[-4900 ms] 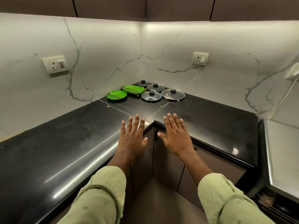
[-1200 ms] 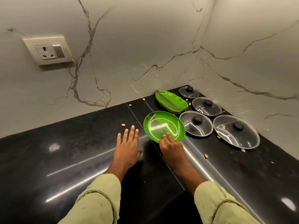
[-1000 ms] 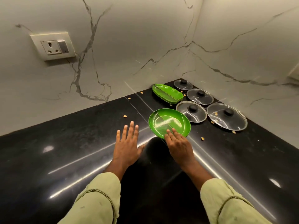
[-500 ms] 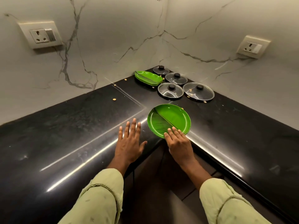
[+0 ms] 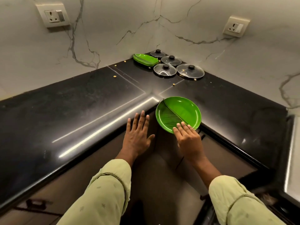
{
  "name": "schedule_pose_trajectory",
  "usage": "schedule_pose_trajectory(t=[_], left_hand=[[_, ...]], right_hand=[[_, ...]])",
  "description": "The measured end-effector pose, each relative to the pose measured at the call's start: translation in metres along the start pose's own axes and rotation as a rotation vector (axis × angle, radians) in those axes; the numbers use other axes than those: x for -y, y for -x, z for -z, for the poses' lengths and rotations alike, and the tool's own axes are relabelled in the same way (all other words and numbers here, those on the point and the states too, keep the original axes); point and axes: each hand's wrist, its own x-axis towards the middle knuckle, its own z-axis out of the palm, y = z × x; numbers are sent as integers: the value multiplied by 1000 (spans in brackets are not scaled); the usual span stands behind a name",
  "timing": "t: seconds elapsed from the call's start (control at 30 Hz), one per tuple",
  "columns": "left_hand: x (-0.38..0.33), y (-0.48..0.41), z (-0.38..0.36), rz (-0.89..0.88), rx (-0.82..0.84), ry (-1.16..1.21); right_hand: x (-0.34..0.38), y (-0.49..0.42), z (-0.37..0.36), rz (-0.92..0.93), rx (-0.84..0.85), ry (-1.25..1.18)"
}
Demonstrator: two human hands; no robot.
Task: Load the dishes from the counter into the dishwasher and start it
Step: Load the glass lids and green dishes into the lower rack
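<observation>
Black corner desk (image 5: 65, 111): round green plate (image 5: 180, 111) overhangs its inner edge; right hand (image 5: 189, 140) fingers (image 5: 183, 127) lie together, flat on the plate's near rim; left hand (image 5: 138, 137) fingers spread, just left of the plate

Counter (image 5: 65, 111) lies open leftward; glass lids (image 5: 164, 71) crowd the far corner.

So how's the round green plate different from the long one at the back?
The round plate is a circle; the long plate is oblong. The round plate sits at the counter's front edge, partly over it; the long plate lies by the wall beside the lids. Fingers of the right hand rest on the round plate; nothing touches the long plate. Both are green.
</observation>
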Motion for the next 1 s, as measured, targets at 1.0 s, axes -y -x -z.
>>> schedule_pose_trajectory(t=[1.0], left_hand=[[-142, 325, 24, -340, 367, -40]], right_hand=[[131, 358, 219, -330, 274, 60]])
